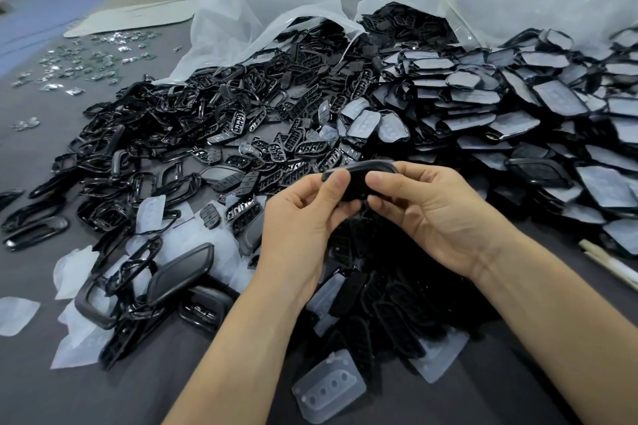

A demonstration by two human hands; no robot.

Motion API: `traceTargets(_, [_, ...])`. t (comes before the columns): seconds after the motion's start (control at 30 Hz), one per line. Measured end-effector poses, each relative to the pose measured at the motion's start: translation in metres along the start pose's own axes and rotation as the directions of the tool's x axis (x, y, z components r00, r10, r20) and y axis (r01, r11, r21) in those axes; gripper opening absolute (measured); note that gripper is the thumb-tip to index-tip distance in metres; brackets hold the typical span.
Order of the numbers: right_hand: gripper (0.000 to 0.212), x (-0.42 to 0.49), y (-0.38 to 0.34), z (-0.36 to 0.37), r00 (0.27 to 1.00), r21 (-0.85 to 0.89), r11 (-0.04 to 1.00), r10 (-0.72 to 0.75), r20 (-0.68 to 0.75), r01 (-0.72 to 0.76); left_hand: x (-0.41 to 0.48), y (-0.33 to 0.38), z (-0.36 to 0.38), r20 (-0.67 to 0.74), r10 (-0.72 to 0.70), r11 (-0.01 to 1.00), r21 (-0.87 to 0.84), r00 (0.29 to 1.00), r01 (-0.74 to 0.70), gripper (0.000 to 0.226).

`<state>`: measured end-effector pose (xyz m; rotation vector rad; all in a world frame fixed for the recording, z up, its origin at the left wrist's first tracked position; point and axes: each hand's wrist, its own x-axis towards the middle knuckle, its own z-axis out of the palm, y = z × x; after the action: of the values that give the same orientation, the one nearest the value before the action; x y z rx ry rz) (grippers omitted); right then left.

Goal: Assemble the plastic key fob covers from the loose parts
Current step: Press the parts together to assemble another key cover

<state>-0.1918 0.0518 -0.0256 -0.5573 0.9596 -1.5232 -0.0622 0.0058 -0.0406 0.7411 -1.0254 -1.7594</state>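
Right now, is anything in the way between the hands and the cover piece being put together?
Nothing visible. The left hand and the right hand both pinch the black cover piece, held over the heap of loose parts.

Both forearms bare, entering from the lower edge and converging at centre. Left hand raised, thumb on top and curled fingers beneath, pinching one end of the cover. Right hand opposite (same grip, mirrored), thumb above, fingers curled under the other end. Thumb tips near, not touching.
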Motion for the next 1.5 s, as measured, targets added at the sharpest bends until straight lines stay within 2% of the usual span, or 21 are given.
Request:
traceTargets(0.07, [0.026,0.0,0.0,0.0,1.0,0.007,1.0,-0.002,0.006,0.002,0.0,0.002,0.0,0.007,-0.014,0.999,-0.03,1.0,0.014,0.02])
traceTargets(0.27, [0.011,-0.002,-0.005,-0.002,0.997,0.013,0.998,-0.06,0.058,0.059,-0.001,0.004,0.002,0.102,0.017,0.998,-0.066,0.995,-0.01,0.017])
traceTargets(0.47, [0.002,0.002,-0.001,-0.002,0.992,0.002,0.993,-0.116,0.052,0.116,-0.003,0.001,0.003,0.112,0.1,0.993,0.05,0.989,-0.107,0.014])
traceTargets(0.53, [0.007,0.004,-0.001,-0.004,0.987,0.008,0.99,-0.142,0.07,0.142,-0.004,0.002,0.004,0.124,0.046,0.993,0.103,0.991,-0.059,0.027])
traceTargets(0.63, [0.014,0.003,-0.006,-0.006,0.973,-0.043,0.98,-0.185,0.138,0.193,-0.005,0.006,0.006,0.156,-0.138,0.987,0.103,0.978,0.123,0.056])
traceTargets(0.73, [0.013,0.001,-0.008,-0.008,0.96,-0.226,0.94,-0.222,0.17,0.257,-0.005,0.01,0.007,0.132,-0.223,0.975,0.05,0.966,0.219,0.05])
traceTargets(0.8, [0.016,0.001,-0.008,-0.01,0.957,-0.318,0.906,-0.235,0.17,0.279,-0.005,0.012,0.006,0.103,-0.164,0.987,0.013,0.981,0.163,0.028])
traceTargets(0.83, [0.021,0.001,-0.008,-0.01,0.958,-0.325,0.904,-0.235,0.167,0.278,-0.005,0.012,0.004,0.09,-0.11,0.994,0.024,0.99,0.108,0.025])
traceTargets(0.9, [0.028,0.002,-0.011,-0.011,0.964,-0.252,0.937,-0.206,0.165,0.243,-0.005,0.012,0.001,0.085,0.024,0.988,0.15,0.996,-0.037,0.026])
traceTargets(0.97, [0.021,0.001,-0.013,-0.01,0.972,-0.162,0.966,-0.177,0.152,0.202,-0.005,0.01,-0.001,0.101,0.167,0.922,0.338,0.981,-0.191,0.027])
traceTargets(1.03, [0.017,0.003,-0.009,-0.01,0.974,-0.264,0.938,-0.206,0.094,0.224,-0.006,0.009,0.0,0.121,0.226,0.871,0.418,0.967,-0.256,0.031])
traceTargets(1.1, [0.019,0.004,-0.003,-0.01,0.961,-0.438,0.861,-0.275,0.03,0.26,-0.007,0.008,0.0,0.117,0.227,0.872,0.417,0.967,-0.255,0.04])
traceTargets(1.17, [0.02,0.004,0.0,-0.009,0.949,-0.481,0.831,-0.316,0.007,0.28,-0.007,0.007,0.0,0.089,0.212,0.891,0.392,0.973,-0.23,0.042])
traceTargets(1.33, [0.024,0.006,0.0,-0.012,0.938,-0.394,0.869,-0.344,-0.041,0.301,-0.003,0.005,0.0,0.027,0.115,0.966,0.231,0.993,-0.118,0.017])
traceTargets(1.5, [0.019,0.006,0.0,-0.012,0.959,-0.353,0.899,-0.282,-0.017,0.258,-0.002,0.004,-0.001,0.027,0.092,0.968,0.23,0.995,-0.096,0.016])
